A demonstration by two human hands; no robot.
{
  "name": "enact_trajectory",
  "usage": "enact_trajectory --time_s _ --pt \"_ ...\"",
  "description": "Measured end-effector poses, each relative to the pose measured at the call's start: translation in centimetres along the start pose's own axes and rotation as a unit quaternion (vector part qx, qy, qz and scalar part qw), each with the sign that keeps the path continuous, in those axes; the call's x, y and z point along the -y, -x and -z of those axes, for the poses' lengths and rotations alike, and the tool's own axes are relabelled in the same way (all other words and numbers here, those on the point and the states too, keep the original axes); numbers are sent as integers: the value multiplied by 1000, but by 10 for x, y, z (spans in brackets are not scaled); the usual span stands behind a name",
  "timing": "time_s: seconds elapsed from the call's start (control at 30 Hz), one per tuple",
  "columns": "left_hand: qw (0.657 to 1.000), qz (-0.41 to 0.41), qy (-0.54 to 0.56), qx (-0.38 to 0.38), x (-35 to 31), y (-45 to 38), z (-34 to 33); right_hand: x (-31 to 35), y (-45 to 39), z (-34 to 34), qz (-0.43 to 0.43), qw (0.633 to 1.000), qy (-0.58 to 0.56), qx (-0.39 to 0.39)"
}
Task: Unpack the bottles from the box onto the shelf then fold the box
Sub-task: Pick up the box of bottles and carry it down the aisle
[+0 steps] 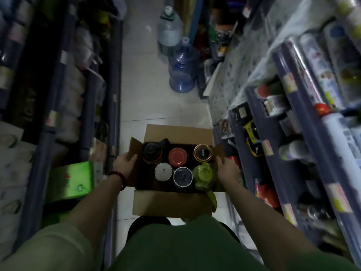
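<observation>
Fingers (130, 157) gripping box (173, 202), tiled aisle floor (140, 90)

Bottles (176, 156) in box (172, 204), between shelves (273, 122)

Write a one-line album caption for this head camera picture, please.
Both hands, left hand and right hand, hold an open brown cardboard box of six bottles in a shop aisle.
</observation>
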State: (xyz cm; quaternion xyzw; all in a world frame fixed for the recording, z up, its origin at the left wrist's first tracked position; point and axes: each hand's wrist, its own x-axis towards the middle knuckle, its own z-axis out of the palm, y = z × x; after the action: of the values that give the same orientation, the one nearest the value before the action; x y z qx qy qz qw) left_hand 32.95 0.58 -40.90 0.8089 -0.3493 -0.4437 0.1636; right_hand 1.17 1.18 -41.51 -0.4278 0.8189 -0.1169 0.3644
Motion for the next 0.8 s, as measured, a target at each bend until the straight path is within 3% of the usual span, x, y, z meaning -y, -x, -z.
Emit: enact_trajectory --time_s 0.4,0.8 --pt "994 70 67 -60 -20 -73 -20 45 -115 -29 31 999 20 37" --pt "995 54 67 -50 36 -217 -96 12 -249 -151 35 997 56 24"
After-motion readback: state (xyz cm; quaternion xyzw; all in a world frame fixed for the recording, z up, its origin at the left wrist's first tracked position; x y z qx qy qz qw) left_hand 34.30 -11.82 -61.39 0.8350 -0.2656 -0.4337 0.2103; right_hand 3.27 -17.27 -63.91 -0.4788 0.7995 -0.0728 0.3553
